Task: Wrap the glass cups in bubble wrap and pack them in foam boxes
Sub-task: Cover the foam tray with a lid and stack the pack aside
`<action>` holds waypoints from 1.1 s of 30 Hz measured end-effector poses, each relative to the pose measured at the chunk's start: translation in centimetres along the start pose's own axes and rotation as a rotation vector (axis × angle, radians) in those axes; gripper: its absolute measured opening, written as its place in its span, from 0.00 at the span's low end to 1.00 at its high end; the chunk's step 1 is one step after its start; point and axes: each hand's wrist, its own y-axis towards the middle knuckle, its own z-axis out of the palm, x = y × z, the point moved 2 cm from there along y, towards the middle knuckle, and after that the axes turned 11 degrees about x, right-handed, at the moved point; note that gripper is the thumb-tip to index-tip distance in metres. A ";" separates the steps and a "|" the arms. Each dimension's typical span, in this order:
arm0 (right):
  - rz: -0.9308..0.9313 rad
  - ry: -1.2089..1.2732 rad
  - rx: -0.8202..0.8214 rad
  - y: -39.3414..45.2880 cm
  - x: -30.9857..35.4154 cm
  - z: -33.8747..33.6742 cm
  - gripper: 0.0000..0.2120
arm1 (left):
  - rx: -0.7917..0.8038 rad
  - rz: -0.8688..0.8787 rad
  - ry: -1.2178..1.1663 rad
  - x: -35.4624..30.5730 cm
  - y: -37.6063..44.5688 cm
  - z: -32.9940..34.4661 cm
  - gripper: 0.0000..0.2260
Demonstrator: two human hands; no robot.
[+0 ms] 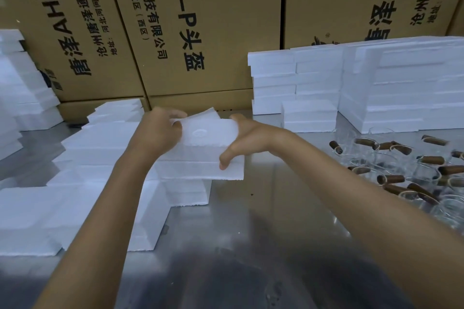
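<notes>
Between both hands [160, 133] [241, 138], a grainy white foam box [203, 143]

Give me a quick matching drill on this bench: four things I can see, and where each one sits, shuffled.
Things:
1. foam box in hand
2. glass cups
3. cardboard cartons
4. tall foam stack

Places:
A. standing behind the bench, printed faces towards the camera
B. lying loose on the metal table, right side, brown handles showing
C. back right, against the cartons
D. centre, held between left hand and right hand

Pairs: 1-D, 2-B, 3-A, 4-C
</notes>
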 end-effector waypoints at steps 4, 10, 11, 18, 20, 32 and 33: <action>0.021 -0.003 0.001 0.7 0.6 -0.2 0.44 | -0.033 0.018 0.014 0.7 0.2 -0.4 0.15; 0.016 0.037 0.031 0.9 -0.4 0.1 0.39 | -0.047 0.045 0.004 0.9 0.1 0.7 0.15; 0.011 0.047 0.026 0.9 -0.5 0.2 0.38 | -0.055 0.047 0.003 0.8 0.1 0.9 0.15; 0.014 0.021 -0.077 0.1 -1.0 -1.7 0.42 | -0.053 0.114 -0.007 -0.8 0.5 1.2 0.15; 0.033 0.028 -0.114 -0.2 -1.3 -3.0 0.43 | -0.042 0.138 -0.021 -1.7 1.0 1.2 0.15; 0.113 0.089 -0.229 -1.0 -5.0 -7.7 0.46 | 0.091 0.205 -0.165 -5.6 4.9 4.4 0.17; 0.100 0.090 -0.224 -0.8 -4.6 -7.8 0.45 | 0.096 0.194 -0.183 -5.5 4.9 3.7 0.16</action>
